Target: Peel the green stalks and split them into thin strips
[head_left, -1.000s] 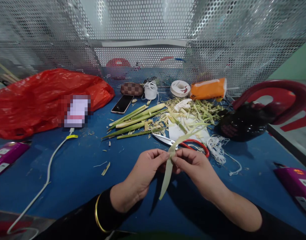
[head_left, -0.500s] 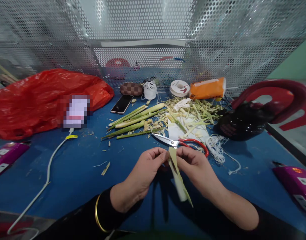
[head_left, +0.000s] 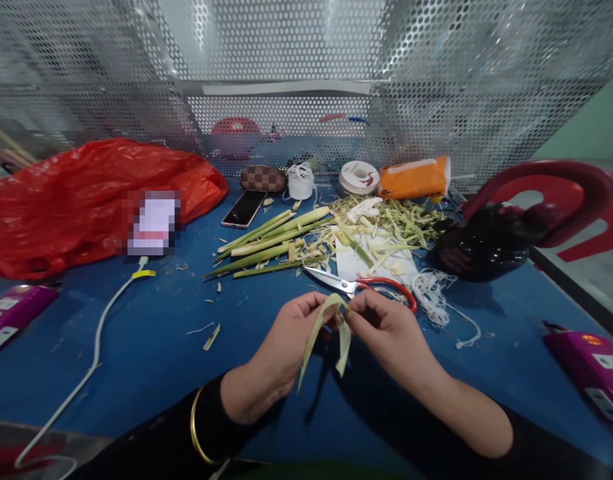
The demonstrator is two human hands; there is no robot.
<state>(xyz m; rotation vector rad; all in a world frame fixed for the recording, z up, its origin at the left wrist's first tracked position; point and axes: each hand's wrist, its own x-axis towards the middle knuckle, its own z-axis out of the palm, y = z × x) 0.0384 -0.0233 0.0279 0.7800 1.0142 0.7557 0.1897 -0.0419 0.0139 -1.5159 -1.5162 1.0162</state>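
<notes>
Both my hands meet above the blue table (head_left: 151, 333) near its front. My left hand (head_left: 289, 347) and my right hand (head_left: 386, 333) each pinch the same pale green leaf strip (head_left: 326, 330). The strip is bent over at the top between my fingertips, and its two ends hang down. Just behind my hands lie red-handled scissors (head_left: 361, 285) on the table. Further back is a row of green stalks (head_left: 271, 243) and a heap of leaf trimmings (head_left: 386, 230) on a white sheet.
A red plastic bag (head_left: 86, 193) fills the left. A phone (head_left: 245, 208), checkered pouch (head_left: 264, 178), thread spools (head_left: 302, 180), an orange packet (head_left: 416, 177) and a dark bag (head_left: 491, 243) line the back. A white cable (head_left: 93, 353) and purple boxes (head_left: 591, 360) lie at the sides. Perforated metal screens stand behind.
The strip was held straight, one long end hanging below my hands. It is now folded over at the top into a loop, with both ends hanging. My hands stayed in place.
</notes>
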